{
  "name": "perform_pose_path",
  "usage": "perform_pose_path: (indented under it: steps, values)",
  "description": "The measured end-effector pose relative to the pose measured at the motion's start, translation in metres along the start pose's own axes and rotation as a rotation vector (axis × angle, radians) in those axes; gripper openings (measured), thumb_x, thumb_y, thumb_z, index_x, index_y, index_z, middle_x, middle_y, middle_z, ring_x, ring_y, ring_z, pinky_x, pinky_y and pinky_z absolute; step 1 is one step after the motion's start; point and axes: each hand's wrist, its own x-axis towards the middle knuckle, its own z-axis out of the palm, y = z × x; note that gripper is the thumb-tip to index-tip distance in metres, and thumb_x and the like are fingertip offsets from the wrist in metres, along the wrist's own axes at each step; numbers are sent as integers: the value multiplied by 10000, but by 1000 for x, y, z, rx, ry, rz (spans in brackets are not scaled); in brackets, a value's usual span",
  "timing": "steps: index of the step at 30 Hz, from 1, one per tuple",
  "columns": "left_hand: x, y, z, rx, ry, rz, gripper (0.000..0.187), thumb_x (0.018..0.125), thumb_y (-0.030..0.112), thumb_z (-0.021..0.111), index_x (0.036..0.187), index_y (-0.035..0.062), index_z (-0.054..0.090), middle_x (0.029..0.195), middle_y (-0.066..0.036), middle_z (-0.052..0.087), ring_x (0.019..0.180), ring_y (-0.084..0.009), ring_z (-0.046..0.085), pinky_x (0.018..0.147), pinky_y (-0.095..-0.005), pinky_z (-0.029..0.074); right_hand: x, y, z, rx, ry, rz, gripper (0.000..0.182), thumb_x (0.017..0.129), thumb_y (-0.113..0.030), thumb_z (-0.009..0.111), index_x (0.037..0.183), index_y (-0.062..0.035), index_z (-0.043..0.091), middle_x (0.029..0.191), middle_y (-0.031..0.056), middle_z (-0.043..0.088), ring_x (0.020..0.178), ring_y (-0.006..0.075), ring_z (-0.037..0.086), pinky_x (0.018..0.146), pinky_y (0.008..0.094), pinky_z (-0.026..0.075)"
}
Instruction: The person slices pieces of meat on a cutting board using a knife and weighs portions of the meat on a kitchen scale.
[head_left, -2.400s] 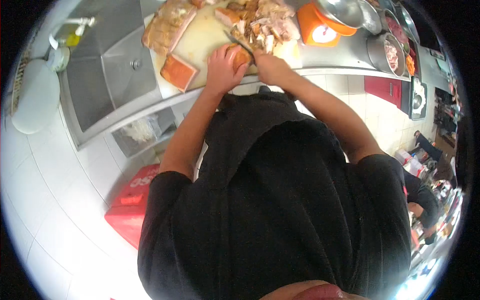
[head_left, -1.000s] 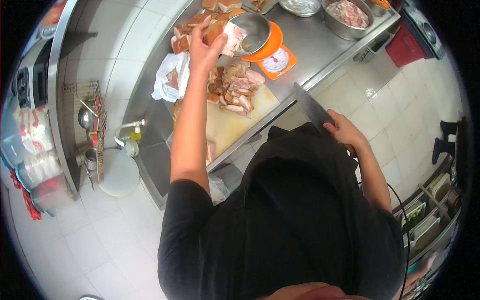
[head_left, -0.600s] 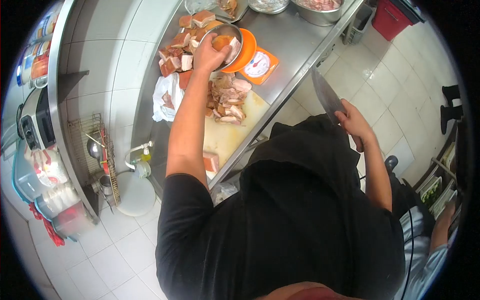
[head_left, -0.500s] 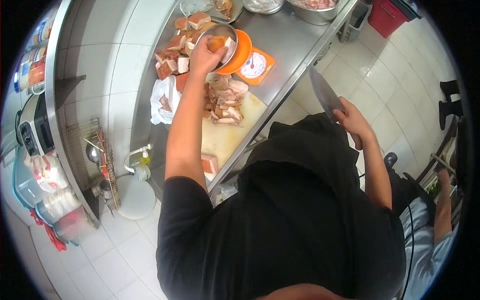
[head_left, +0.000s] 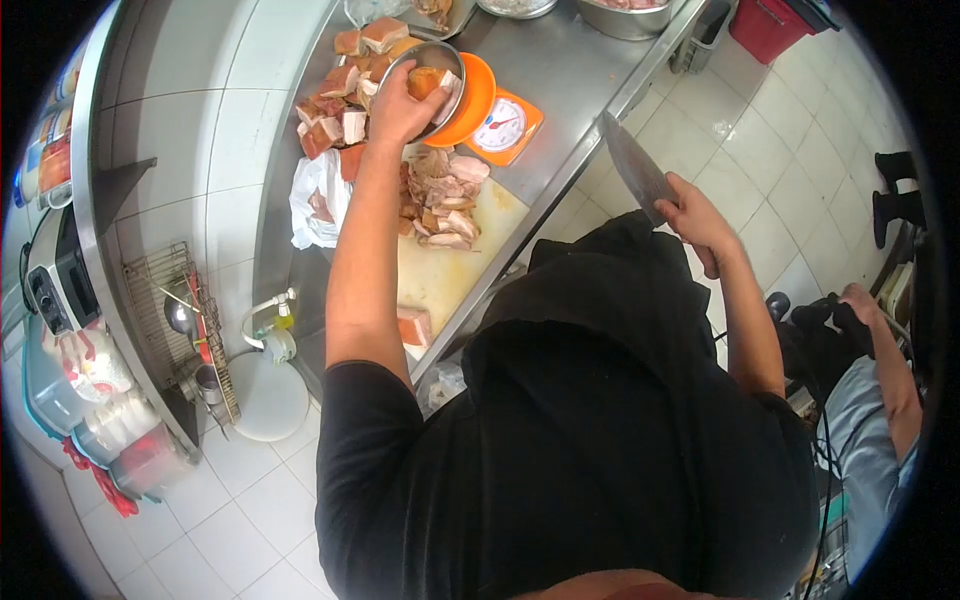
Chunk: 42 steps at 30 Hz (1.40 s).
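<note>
My left hand (head_left: 402,108) reaches into a metal bowl (head_left: 460,68), its thumb and fingers around a browned piece of meat (head_left: 424,80). The bowl is tilted and rests against the orange dish (head_left: 480,98) of a dial scale (head_left: 503,125). Sliced meat (head_left: 445,195) lies heaped on a cutting board (head_left: 450,278) just below. My right hand (head_left: 698,222) grips the handle of a broad knife (head_left: 635,168), held over the floor to the right of the counter with its blade pointing up and left.
Meat chunks (head_left: 340,82) are piled along the counter's (head_left: 545,60) wall side, near a white plastic bag (head_left: 318,205). Another chunk (head_left: 413,326) sits at the board's near end. A large metal bowl (head_left: 625,20) stands far back. A co-worker (head_left: 868,410) is at the lower right.
The view has shifted slightly. My left hand stays in the bowl on the meat, and my right hand still holds the knife. The co-worker's arm and body have moved.
</note>
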Motion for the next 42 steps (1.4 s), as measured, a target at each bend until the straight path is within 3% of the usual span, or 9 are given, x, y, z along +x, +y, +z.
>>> perform_pose_path:
  steps: [11, 15, 18, 22, 27, 30, 36, 39, 42]
  values:
    - [7, -20, 3, -83, -25, -87, 903, 777, 494, 812, 1478, 29, 483, 1351, -232, 639, 1246, -346, 630, 1068, -417, 484, -2, -2, 9, 11, 63, 7, 238, 1005, -160, 621, 1158, -22, 502, 663, 52, 509, 502, 137, 474, 458, 341, 402]
    - [-4, -32, 4, -441, 5, -243, 914, 774, 384, 873, 1491, 26, 434, 1054, -135, 710, 941, -239, 691, 848, -364, 548, 2, -4, 12, 56, 46, 24, 275, 1001, -152, 631, 1210, -19, 513, 635, 29, 493, 501, 110, 459, 433, 311, 374]
    - [-30, -3, -25, -784, 85, -313, 857, 802, 238, 873, 1470, -40, 414, 1074, -142, 699, 942, -204, 676, 815, -328, 546, 2, -13, 19, 109, 80, 4, 291, 1003, -143, 629, 1249, -28, 523, 631, 3, 486, 500, 86, 446, 423, 290, 356]
    - [-68, -7, -44, -1464, 350, -264, 672, 891, 170, 749, 1460, 10, 428, 1133, -110, 676, 1022, -209, 655, 887, -377, 543, -2, -40, 29, 156, 66, -69, 314, 1006, -134, 626, 1291, -41, 533, 638, -26, 484, 493, 65, 422, 421, 271, 344]
    - [-158, -14, -72, -1914, 454, -241, 427, 938, 247, 600, 1326, 68, 596, 1214, -75, 678, 1093, -264, 656, 962, -420, 543, -6, -77, 50, 99, -19, -142, 225, 1006, -103, 622, 1199, -30, 533, 666, -34, 489, 495, 60, 418, 413, 257, 333]
    - [-215, -8, -71, -1999, 591, -324, 444, 938, 248, 608, 1346, 77, 582, 1207, -73, 678, 1093, -249, 657, 961, -409, 546, -24, -121, 74, 62, -104, -143, 191, 1007, -86, 620, 1164, -24, 532, 690, -27, 492, 541, 46, 425, 454, 246, 351]
    - [-329, -68, -7, -1513, 750, -555, 476, 910, 113, 632, 1374, 68, 536, 1104, -49, 641, 965, -180, 645, 832, -339, 566, -11, -139, 133, -102, -354, -228, 184, 1024, -64, 590, 1172, 17, 517, 763, 10, 530, 675, 67, 476, 576, 266, 421]
    - [-362, -81, 29, -1248, 803, -657, 617, 832, 35, 758, 1388, 45, 490, 1100, -22, 578, 952, -135, 597, 834, -285, 543, 12, -129, 171, -327, -322, -449, 232, 1001, -93, 599, 1178, 19, 497, 790, 153, 616, 672, 237, 568, 617, 381, 479]
    - [-391, -101, 91, -1041, 749, -619, 648, 781, 73, 797, 1355, 49, 498, 1176, -89, 564, 1026, -210, 603, 899, -343, 538, 30, -124, 213, -487, -268, -610, 265, 979, -106, 598, 1188, 0, 476, 819, 267, 654, 727, 411, 635, 659, 497, 497]
